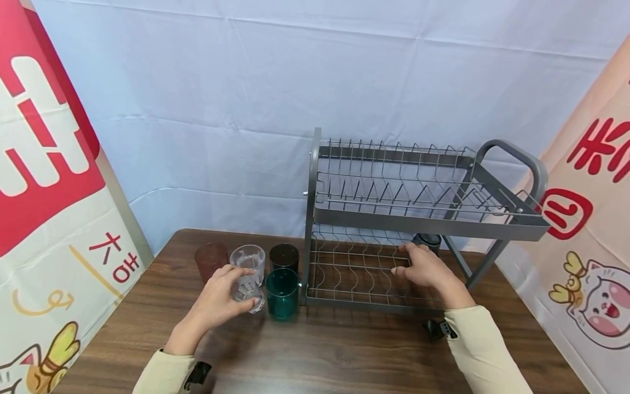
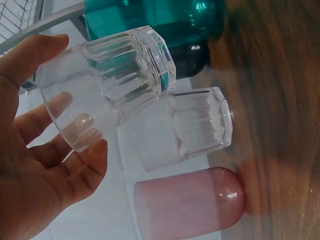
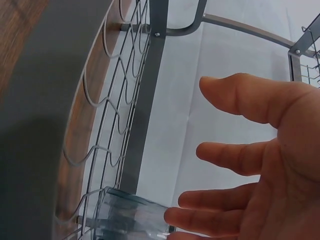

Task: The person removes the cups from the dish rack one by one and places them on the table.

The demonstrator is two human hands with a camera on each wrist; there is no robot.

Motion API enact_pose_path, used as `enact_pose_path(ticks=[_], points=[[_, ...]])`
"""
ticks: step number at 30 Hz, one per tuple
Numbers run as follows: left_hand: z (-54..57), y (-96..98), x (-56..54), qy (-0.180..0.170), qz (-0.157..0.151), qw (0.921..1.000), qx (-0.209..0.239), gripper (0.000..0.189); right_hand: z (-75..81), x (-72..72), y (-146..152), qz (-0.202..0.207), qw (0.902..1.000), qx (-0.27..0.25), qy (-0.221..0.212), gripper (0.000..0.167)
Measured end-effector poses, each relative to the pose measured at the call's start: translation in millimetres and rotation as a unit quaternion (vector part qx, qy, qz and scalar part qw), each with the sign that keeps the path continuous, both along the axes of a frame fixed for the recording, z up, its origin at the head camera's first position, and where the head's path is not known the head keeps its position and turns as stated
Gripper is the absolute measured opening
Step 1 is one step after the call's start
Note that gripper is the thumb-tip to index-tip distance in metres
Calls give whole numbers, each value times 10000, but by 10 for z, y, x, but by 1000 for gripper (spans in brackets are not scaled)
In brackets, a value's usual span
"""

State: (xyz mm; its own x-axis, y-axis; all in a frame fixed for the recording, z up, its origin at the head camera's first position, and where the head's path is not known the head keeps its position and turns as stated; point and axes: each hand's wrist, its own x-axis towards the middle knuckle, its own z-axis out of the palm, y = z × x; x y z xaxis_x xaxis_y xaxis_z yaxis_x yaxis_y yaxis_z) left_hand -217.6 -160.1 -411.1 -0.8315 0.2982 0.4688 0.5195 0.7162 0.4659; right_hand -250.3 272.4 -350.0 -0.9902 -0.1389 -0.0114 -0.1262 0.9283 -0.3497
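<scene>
My left hand [image 1: 216, 298] grips a clear faceted drinking glass [image 2: 127, 75] near its rim, thumb on one side and fingers on the other, with the glass tilted. Behind it a second clear glass [image 1: 249, 257] stands on the table. A reddish tumbler [image 1: 210, 258] is to the left of that, and a teal tumbler [image 1: 282, 295] with a dark tumbler [image 1: 284, 256] stands to the right. Inside the lower tier of the dish rack [image 1: 364, 262], my right hand [image 1: 427, 268] has its fingers spread and holds nothing. Close by its fingers sits a bluish-grey glass [image 3: 127, 215], partly hidden in the head view.
The grey two-tier rack's upper tier [image 1: 433, 221] overhangs the right hand, with upright wires along it. A wooden table [image 1: 325, 355] carries everything. A pale cloth [image 1: 221, 137] hangs behind, and printed banners [image 1: 595, 235] flank both sides.
</scene>
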Motion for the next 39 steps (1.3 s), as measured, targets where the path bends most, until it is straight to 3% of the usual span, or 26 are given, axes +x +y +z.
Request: enact_pose_path(ticks=[9,25,33,39], points=[[-92,-12,-62,-152,84,9998,-135,55,3,-81,83,-327,9991,212,168,63],[-246,-17,-141,-248,228,9985,-424,53,-20,-242,188,-947,9945,428,104,68],[-270,-6,-172,-203,246,9984,-473,52,-22,-326,209,-900,9940,602,164,68],[-279,7,-180,-305,297,9974,-583,52,-17,-384,223,-691,9944,533,594,70]])
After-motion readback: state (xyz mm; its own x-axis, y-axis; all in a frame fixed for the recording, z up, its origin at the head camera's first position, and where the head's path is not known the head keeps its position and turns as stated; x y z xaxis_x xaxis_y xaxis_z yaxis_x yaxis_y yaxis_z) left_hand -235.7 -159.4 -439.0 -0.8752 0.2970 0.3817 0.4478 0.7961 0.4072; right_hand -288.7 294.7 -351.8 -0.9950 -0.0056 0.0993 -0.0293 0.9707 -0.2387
